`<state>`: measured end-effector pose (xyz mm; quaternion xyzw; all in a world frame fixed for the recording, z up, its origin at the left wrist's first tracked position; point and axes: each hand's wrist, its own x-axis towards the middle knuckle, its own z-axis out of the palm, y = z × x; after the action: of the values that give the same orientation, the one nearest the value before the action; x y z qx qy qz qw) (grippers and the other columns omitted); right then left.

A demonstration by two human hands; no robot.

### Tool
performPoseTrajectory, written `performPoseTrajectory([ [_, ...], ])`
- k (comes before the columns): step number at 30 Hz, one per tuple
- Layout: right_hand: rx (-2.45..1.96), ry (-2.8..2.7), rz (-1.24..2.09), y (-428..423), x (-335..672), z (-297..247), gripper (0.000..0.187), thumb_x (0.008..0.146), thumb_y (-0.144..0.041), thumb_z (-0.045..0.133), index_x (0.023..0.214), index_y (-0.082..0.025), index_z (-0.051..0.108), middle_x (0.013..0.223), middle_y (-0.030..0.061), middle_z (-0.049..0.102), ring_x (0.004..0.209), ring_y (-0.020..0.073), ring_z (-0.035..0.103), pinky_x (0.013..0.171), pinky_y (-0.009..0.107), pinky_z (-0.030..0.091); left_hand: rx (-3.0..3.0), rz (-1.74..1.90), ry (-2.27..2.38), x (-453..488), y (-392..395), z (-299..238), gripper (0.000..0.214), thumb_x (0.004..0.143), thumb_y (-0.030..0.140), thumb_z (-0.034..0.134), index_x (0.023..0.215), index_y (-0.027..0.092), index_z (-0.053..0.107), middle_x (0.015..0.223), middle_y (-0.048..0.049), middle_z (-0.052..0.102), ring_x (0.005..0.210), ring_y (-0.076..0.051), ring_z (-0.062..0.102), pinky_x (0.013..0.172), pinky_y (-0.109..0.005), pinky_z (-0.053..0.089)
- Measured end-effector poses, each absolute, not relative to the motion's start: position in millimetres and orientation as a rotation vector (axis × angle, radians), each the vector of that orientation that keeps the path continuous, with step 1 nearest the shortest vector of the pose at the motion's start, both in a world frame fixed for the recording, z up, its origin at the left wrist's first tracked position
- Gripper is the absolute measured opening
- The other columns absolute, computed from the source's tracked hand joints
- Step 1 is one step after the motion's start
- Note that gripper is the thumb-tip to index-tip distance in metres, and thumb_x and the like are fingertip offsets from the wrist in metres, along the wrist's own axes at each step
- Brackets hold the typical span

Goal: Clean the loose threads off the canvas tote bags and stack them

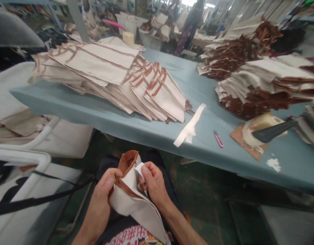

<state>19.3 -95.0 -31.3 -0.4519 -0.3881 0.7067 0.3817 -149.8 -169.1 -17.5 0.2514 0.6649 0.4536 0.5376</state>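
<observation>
Over my lap I have a cream fabric bag (132,204) with brown trim, its mouth pulled partly open. My left hand (103,189) pinches the brown-trimmed edge on the left side. Between the thumb and fingers of my right hand (154,183) is a small white tag (139,169), held against the right edge of the bag's opening. The lower fingers of the right hand are partly hidden behind the cloth.
A blue-covered table (157,136) carries stacked cream pieces (103,64), white strips (189,126), pink thread snips (218,139) and a dark-handled brush (274,131) on a glue-smeared pot. More brown-edged stacks (251,85) lie right. White bins (57,139) stand at left.
</observation>
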Motion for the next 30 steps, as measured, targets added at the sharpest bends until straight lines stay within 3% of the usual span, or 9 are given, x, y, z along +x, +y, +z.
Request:
performPoseTrajectory([
  [3, -1.204, -0.961, 1.824, -114, 15, -46, 0.061, 0.087, -0.082, 0.076, 0.082, -0.024, 0.056, 0.055, -0.01, 0.049, 0.045, 0.0074, 0.031, 0.045, 0.021, 0.027, 0.592, 1.069, 1.565, -153, -183, -18, 0.056, 0.09, 0.071, 0.07, 0.119, 0.025, 0.061, 0.086, -0.0003, 0.079, 0.066, -0.022, 0.071, 0.059, -0.03, 0.056],
  [7, -1.258, -0.968, 1.765, -128, 17, -48, 0.053, 0.09, -0.073, 0.078, 0.085, -0.023, 0.06, 0.057, -0.0088, 0.052, 0.05, 0.0093, 0.038, 0.052, 0.023, 0.033, 0.595, 0.987, 1.656, -158, -195, -15, 0.077, 0.084, 0.077, 0.082, 0.134, 0.021, 0.065, 0.092, -0.0049, 0.085, 0.074, -0.026, 0.079, 0.065, -0.031, 0.062],
  [10, -1.263, -1.06, 1.731, -132, 20, -42, 0.044, 0.092, -0.063, 0.079, 0.086, -0.022, 0.065, 0.059, -0.0072, 0.056, 0.053, 0.0111, 0.044, 0.055, 0.024, 0.036, 0.607, 0.972, 1.704, -164, -195, -8, 0.07, 0.082, 0.083, 0.08, 0.112, 0.02, 0.074, 0.079, -0.0041, 0.082, 0.067, -0.023, 0.074, 0.061, -0.029, 0.059],
  [13, -1.276, -1.251, 1.632, -126, 24, -29, 0.036, 0.096, -0.054, 0.075, 0.084, -0.022, 0.067, 0.062, -0.0054, 0.057, 0.056, 0.0121, 0.045, 0.056, 0.025, 0.035, 0.775, 0.9, 1.623, -173, -188, 9, 0.06, 0.086, 0.079, 0.081, 0.088, 0.02, 0.076, 0.075, -0.0042, 0.08, 0.067, -0.021, 0.071, 0.063, -0.027, 0.058],
  [18, -1.239, -1.376, 1.641, -105, 37, 12, 0.034, 0.096, -0.053, 0.074, 0.085, -0.02, 0.073, 0.067, -0.0025, 0.062, 0.059, 0.0122, 0.047, 0.056, 0.026, 0.036, 1.113, 0.804, 1.533, -173, -167, 42, 0.048, 0.098, 0.065, 0.07, 0.086, 0.02, 0.084, 0.079, -0.0053, 0.082, 0.07, -0.022, 0.072, 0.064, -0.026, 0.057],
  [24, -1.205, -1.385, 1.732, -102, 47, 57, 0.039, 0.096, -0.057, 0.075, 0.084, -0.021, 0.075, 0.062, -0.0028, 0.058, 0.054, 0.0119, 0.044, 0.05, 0.025, 0.033, 1.326, 0.949, 1.612, -154, -149, 46, 0.042, 0.099, 0.054, 0.065, 0.079, 0.022, 0.083, 0.069, -0.0021, 0.077, 0.061, -0.02, 0.067, 0.056, -0.024, 0.051],
  [30, -1.272, -1.503, 1.549, -104, 46, 72, 0.032, 0.099, -0.048, 0.07, 0.084, -0.019, 0.073, 0.062, -0.0036, 0.058, 0.053, 0.0102, 0.042, 0.05, 0.024, 0.031, 1.327, 0.999, 1.583, -144, -155, 43, 0.043, 0.112, 0.055, 0.06, 0.104, 0.023, 0.087, 0.084, -0.0016, 0.082, 0.071, -0.02, 0.072, 0.066, -0.023, 0.057],
])
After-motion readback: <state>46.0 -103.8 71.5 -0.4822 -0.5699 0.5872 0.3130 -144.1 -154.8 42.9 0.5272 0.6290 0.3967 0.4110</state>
